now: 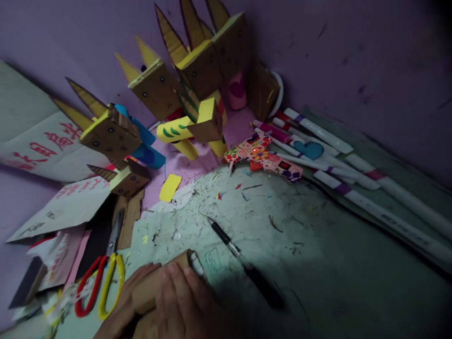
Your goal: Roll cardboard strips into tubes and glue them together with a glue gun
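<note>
Toward seven o'clock: brown cardboard roll, long axis eight-to-two o'clock, open end at two. Right hand nearer that end, fingers laid over roll; left hand clasps far side.

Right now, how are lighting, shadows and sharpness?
Head view: dim overall, black in the top right corner; head view: the right hand on the cardboard roll is partly in shadow; head view: a red spot glows on the flowered glue gun; head view: lettering on the nearest white tube too soft to read.
</note>
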The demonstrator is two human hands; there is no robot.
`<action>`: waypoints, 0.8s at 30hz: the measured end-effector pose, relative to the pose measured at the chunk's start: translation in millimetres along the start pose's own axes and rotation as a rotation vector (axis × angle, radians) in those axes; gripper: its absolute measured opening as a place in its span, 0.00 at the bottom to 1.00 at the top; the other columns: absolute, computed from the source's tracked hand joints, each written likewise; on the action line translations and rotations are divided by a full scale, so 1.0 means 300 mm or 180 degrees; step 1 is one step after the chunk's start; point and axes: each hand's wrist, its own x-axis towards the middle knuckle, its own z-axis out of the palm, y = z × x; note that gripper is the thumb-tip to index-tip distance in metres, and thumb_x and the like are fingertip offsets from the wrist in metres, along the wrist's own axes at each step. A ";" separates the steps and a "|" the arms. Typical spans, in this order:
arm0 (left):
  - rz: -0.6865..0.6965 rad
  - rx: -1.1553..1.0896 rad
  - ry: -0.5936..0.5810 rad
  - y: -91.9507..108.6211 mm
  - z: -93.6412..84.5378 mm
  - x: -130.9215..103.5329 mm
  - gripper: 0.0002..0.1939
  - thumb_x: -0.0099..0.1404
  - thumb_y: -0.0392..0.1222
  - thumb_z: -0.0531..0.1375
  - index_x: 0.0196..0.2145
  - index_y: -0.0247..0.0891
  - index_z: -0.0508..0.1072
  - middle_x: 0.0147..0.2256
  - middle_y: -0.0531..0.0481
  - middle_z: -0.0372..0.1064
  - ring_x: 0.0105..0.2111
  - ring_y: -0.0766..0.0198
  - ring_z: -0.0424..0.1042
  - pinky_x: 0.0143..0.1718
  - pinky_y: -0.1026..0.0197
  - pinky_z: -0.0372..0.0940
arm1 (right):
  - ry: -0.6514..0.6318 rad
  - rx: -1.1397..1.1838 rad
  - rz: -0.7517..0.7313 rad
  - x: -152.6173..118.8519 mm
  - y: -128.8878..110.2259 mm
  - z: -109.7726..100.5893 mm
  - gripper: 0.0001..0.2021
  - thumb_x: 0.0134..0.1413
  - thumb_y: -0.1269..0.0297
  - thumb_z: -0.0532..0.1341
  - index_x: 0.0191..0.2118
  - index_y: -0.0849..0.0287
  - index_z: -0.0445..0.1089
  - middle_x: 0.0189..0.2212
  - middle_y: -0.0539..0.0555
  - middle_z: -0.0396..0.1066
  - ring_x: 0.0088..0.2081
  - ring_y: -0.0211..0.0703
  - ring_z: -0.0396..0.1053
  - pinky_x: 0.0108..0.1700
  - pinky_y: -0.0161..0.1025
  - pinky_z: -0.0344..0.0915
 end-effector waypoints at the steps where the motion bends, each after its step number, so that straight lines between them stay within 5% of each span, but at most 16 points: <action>1: -0.0055 -0.0009 0.0015 0.016 -0.006 -0.005 0.16 0.58 0.47 0.60 0.45 0.51 0.76 0.51 0.52 0.71 0.48 0.43 0.71 0.45 0.46 0.72 | 0.0015 -0.0041 -0.0065 -0.001 0.003 -0.028 0.17 0.62 0.68 0.53 0.55 0.56 0.66 0.54 0.55 0.70 0.56 0.53 0.65 0.55 0.49 0.67; 5: -0.0033 -0.0343 -0.0052 0.055 -0.053 -0.007 0.10 0.58 0.44 0.61 0.38 0.44 0.78 0.52 0.47 0.70 0.50 0.47 0.70 0.51 0.49 0.67 | 0.0067 -0.0555 -0.0473 0.037 -0.008 -0.130 0.19 0.60 0.73 0.49 0.52 0.76 0.68 0.51 0.70 0.70 0.54 0.60 0.66 0.52 0.50 0.70; 9: -0.0268 -0.0149 0.0645 0.076 -0.105 -0.022 0.14 0.67 0.45 0.53 0.48 0.45 0.73 0.52 0.47 0.70 0.54 0.51 0.67 0.53 0.48 0.65 | -0.0038 -0.1092 -0.0760 0.067 -0.024 -0.202 0.19 0.58 0.75 0.49 0.48 0.82 0.70 0.48 0.76 0.69 0.51 0.63 0.69 0.50 0.50 0.71; 13: 0.0899 0.0737 0.0318 0.146 -0.068 -0.032 0.27 0.70 0.49 0.47 0.64 0.46 0.50 0.65 0.43 0.48 0.63 0.49 0.49 0.58 0.42 0.56 | -0.0486 -0.1350 -0.1047 0.074 -0.028 -0.248 0.20 0.57 0.72 0.53 0.50 0.82 0.69 0.51 0.77 0.66 0.52 0.66 0.67 0.52 0.53 0.69; 16: 0.1437 0.1262 0.0162 0.207 -0.012 -0.017 0.35 0.70 0.53 0.45 0.66 0.33 0.37 0.64 0.33 0.46 0.65 0.45 0.43 0.60 0.37 0.46 | -0.0988 -0.1438 -0.0904 0.084 -0.045 -0.276 0.25 0.55 0.68 0.55 0.54 0.83 0.64 0.55 0.78 0.60 0.57 0.68 0.60 0.56 0.57 0.63; 20: 0.1514 0.1676 -0.0116 0.242 0.010 0.002 0.33 0.69 0.51 0.46 0.63 0.24 0.48 0.61 0.31 0.55 0.62 0.43 0.52 0.60 0.36 0.41 | -0.1389 -0.1207 -0.0576 0.094 -0.070 -0.301 0.29 0.50 0.73 0.55 0.59 0.84 0.57 0.60 0.77 0.53 0.62 0.66 0.51 0.61 0.58 0.54; 24: 0.1457 0.1912 -0.0204 0.253 -0.002 0.007 0.31 0.68 0.49 0.46 0.60 0.22 0.55 0.59 0.31 0.58 0.59 0.42 0.59 0.57 0.37 0.47 | -0.1438 -0.0718 -0.0318 0.082 -0.061 -0.325 0.32 0.49 0.77 0.54 0.61 0.80 0.53 0.64 0.71 0.50 0.65 0.58 0.44 0.64 0.56 0.48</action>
